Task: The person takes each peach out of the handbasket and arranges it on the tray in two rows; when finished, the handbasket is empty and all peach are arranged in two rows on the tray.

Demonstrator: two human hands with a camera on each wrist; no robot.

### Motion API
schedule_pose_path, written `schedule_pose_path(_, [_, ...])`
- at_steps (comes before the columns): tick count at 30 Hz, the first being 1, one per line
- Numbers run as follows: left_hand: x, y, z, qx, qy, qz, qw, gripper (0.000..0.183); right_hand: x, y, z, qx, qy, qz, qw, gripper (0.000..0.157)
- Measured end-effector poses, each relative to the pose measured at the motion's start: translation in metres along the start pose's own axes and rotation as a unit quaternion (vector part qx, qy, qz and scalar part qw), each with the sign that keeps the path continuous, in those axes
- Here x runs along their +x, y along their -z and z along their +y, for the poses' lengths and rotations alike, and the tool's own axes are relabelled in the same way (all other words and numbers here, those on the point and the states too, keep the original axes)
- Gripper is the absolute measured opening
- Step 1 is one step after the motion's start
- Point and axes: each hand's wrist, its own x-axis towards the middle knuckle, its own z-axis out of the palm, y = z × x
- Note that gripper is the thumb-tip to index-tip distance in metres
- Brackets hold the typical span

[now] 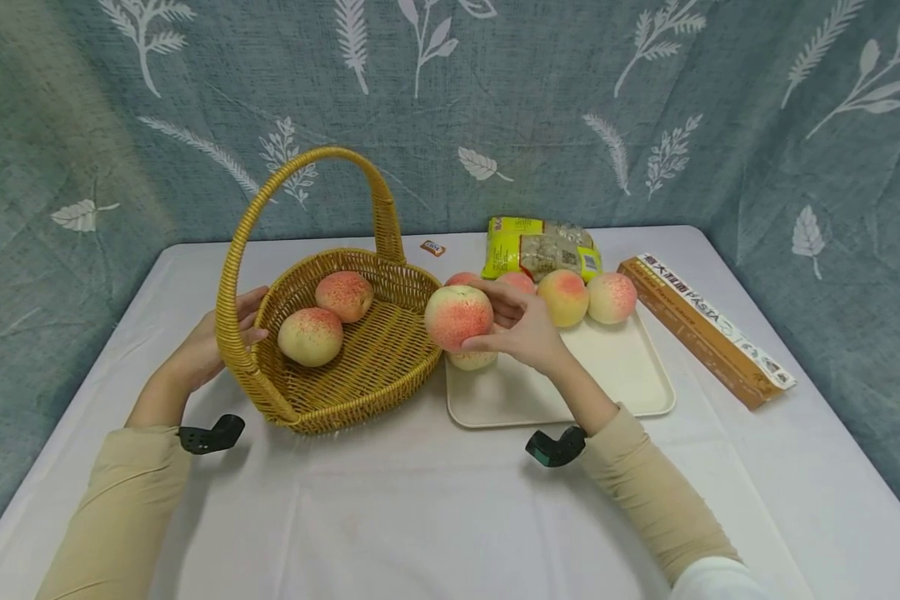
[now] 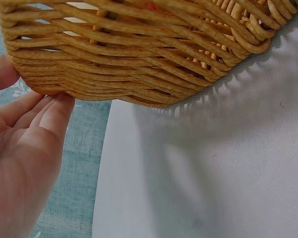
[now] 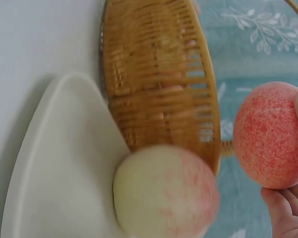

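Observation:
My right hand [image 1: 521,325] grips a red-and-cream peach [image 1: 457,318], thumb in front and fingers behind. The peach is held up between the basket's right rim and the tray's left end. In the right wrist view the held peach [image 3: 269,134] is above another, paler peach [image 3: 164,193]. At the left, my left hand [image 1: 210,342] holds the edge of the wicker basket [image 1: 390,342] beside its tall handle. The left wrist view shows fingertips [image 2: 64,101] against the woven wall. Two peaches, a redder one [image 1: 344,297] and a paler one [image 1: 311,337], lie inside.
The cream tray [image 1: 510,404] bears several peaches, among them a yellow-red one [image 1: 563,298] and a pale one [image 1: 612,298]. Behind stands a yellow-green food bag [image 1: 540,250]. A long pasta box [image 1: 705,329] lies right. A small wrapped packet [image 1: 432,247] lies near the back edge.

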Motion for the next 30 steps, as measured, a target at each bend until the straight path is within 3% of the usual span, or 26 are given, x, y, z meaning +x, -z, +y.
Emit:
schedule_pose_path(6, [0.000, 0.000, 0.000, -0.003, -0.004, -0.002, 1.0000, 0.075, -0.009, 0.023, -0.001, -0.006, -0.012, 0.045, 0.999, 0.084])
schedule_pose_path(14, [-0.001, 0.000, 0.000, -0.004, -0.002, -0.001, 1.0000, 0.075, -0.020, 0.050, 0.002, -0.039, -0.054, 0.085, 0.994, 0.075])
schedule_pose_path(30, [0.000, 0.000, -0.001, 0.002, -0.002, 0.000, 1.0000, 0.075, -0.030, 0.073, 0.020, -0.088, -0.108, 0.093, 0.986, 0.065])
